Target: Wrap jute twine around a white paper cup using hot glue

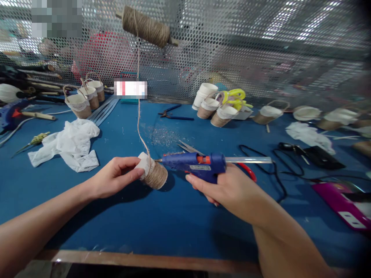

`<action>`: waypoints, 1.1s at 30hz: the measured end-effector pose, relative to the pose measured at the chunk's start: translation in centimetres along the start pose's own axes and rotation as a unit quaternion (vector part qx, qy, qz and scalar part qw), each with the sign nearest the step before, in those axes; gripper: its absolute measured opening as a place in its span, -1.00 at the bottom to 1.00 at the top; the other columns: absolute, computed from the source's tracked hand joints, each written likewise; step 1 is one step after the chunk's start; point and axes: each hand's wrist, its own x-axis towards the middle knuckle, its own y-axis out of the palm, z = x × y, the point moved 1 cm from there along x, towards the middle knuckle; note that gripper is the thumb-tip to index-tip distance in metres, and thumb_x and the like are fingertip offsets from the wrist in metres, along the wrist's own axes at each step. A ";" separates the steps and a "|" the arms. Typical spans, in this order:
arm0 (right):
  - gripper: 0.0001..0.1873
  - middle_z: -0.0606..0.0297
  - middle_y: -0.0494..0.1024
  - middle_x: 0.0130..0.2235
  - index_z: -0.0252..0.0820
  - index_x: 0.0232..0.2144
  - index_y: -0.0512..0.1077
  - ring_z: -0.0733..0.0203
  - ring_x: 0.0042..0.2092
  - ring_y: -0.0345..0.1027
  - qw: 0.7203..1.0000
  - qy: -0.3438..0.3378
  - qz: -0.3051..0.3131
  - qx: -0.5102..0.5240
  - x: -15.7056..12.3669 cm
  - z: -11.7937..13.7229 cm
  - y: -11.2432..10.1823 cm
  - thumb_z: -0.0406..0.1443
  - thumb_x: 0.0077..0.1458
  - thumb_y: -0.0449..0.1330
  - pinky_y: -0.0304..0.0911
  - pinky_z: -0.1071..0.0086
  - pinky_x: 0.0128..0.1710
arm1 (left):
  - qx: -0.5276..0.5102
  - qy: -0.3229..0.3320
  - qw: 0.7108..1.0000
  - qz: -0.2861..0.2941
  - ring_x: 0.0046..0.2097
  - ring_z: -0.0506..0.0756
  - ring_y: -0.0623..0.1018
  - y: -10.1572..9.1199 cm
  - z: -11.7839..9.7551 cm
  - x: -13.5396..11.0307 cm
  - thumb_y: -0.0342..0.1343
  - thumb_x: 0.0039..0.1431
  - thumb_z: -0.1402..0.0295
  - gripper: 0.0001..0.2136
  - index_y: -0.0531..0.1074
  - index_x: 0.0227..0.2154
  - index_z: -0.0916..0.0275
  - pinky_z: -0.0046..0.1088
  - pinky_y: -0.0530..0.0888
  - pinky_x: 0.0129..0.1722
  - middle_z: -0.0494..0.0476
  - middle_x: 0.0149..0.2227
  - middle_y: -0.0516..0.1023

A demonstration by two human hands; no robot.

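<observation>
My left hand pinches the white rim of a small paper cup, which lies tilted above the blue table. Jute twine is wound around the cup's lower part. From the cup a strand of twine runs up to a large spool hung on the mesh. Wrapped around the handle of a blue hot glue gun, my right hand points its nozzle left at the cup's upper edge. A clear glue stick sticks out of the gun's back. Scissors lie partly hidden behind the gun.
Twine-wrapped cups with handles stand at the back left, others at the back right. White lace lies left, blue-handled pliers at centre. A black cord and a purple object are on the right.
</observation>
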 end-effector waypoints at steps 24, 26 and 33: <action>-0.55 0.40 0.22 -0.77 -0.11 -0.41 0.53 0.31 -0.70 0.08 0.816 -0.443 -0.106 -0.355 -1.6 -0.7 0.2 -0.51 0.01 -0.14 -0.01 0.44 -0.67 | -0.060 -0.034 0.998 -0.004 -0.28 0.08 0.48 0.2 0.0 0.2 -0.05 0.16 0.26 -0.72 0.45 -0.24 0.35 -0.45 0.41 -0.24 0.15 -0.27 0.55; -0.53 0.40 0.21 -0.78 -0.13 -0.42 0.53 0.32 -0.71 0.08 0.803 -0.451 -0.113 -0.372 -1.6 -0.7 0.2 -0.53 0.00 -0.15 -0.01 0.44 -0.67 | -0.059 -0.035 0.998 -0.005 -0.28 0.08 0.48 0.2 0.0 0.2 -0.05 0.15 0.26 -0.72 0.45 -0.25 0.35 -0.45 0.42 -0.24 0.15 -0.28 0.56; -0.72 0.41 0.25 -0.77 -0.08 -0.50 0.50 0.34 -0.71 0.06 0.920 -0.302 -0.074 -0.241 -0.8 -1.6 -0.2 -0.36 0.02 -0.01 -0.02 0.43 -0.69 | -0.043 -0.027 0.999 -0.003 -0.28 0.09 0.47 0.1 0.0 0.1 -0.05 0.14 0.27 -0.73 0.45 -0.27 0.35 -0.46 0.41 -0.24 0.17 -0.28 0.54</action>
